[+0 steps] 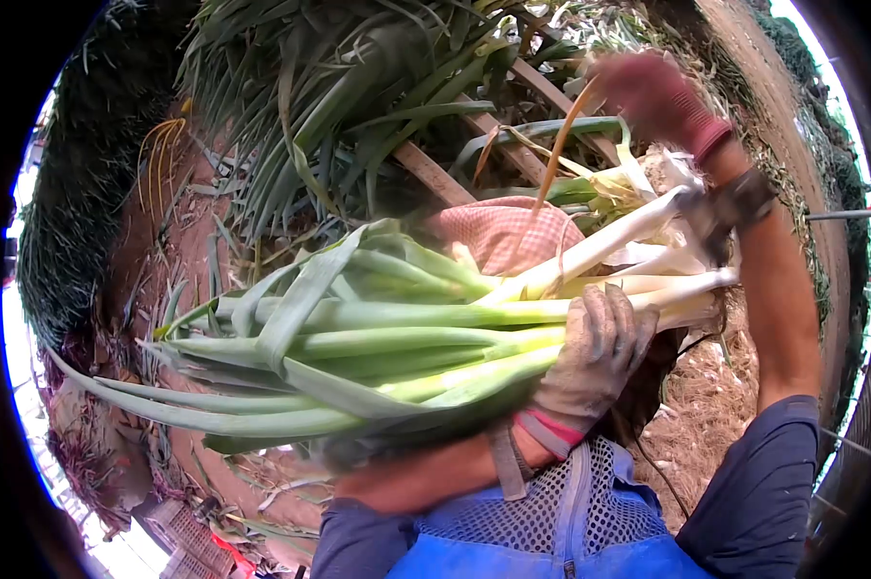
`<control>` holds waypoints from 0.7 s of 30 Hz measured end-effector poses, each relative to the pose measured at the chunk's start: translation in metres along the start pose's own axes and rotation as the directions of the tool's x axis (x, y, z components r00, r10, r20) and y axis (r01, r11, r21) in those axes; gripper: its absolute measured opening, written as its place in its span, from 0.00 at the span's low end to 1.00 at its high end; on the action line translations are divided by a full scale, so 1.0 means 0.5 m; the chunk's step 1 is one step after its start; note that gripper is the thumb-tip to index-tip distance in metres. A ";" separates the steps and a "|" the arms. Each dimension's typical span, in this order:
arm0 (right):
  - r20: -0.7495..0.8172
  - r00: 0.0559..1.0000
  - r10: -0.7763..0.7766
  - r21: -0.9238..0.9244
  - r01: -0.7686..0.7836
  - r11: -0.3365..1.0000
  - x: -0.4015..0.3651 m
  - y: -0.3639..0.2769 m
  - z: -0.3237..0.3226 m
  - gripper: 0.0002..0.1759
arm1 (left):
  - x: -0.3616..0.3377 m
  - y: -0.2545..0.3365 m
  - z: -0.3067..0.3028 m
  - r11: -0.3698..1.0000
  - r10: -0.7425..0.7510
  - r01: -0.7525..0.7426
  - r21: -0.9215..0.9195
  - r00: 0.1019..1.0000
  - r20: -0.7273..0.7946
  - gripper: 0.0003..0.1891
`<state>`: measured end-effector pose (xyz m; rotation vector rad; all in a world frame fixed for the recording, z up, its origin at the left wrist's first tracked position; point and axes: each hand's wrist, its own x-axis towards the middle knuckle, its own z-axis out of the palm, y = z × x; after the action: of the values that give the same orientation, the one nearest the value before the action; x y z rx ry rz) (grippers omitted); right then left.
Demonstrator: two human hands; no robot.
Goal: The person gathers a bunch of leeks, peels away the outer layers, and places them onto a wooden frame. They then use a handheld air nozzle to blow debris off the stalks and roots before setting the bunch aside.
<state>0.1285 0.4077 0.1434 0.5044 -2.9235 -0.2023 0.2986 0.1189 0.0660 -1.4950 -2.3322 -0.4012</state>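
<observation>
A bundle of large green onions [426,338] lies across my lap, green leaves to the left and white stalks to the right. My left hand [599,352], in a dirty pale glove with a pink cuff, wraps round the stalks from the near side. My right hand [653,101], in a dark red glove, is raised beyond the root ends and smeared by motion. A dry brown leaf [564,130] runs from its closed fingers down toward the bundle. The fingertips are hard to make out.
A big heap of green onions [358,87] lies ahead beside wooden slats [522,145]. A checked cloth [508,232] shows behind the bundle. Root trimmings [710,386] cover the ground at right. A plastic crate [185,540] stands at lower left, and dark green stacks [79,222] line the left side.
</observation>
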 end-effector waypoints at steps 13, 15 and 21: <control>0.321 0.914 -0.249 0.456 0.082 0.886 -0.061 -0.282 -0.057 0.09 | 0.006 -0.018 -0.045 0.995 0.045 -0.032 -0.098 0.991 0.126 0.29; 0.291 0.924 -0.247 0.420 0.109 0.901 -0.058 -0.275 -0.077 0.06 | 0.013 -0.023 -0.061 0.991 0.061 -0.042 -0.124 0.985 0.159 0.29; -0.126 0.973 0.194 0.317 -0.146 0.937 -0.132 0.013 -0.112 0.05 | 0.012 -0.020 -0.064 0.994 -0.041 0.047 -0.099 0.997 0.060 0.28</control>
<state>0.1984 0.4308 0.1899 0.2871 -2.8337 0.3054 0.2914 0.1064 0.0971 -1.5220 -2.4267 -0.5002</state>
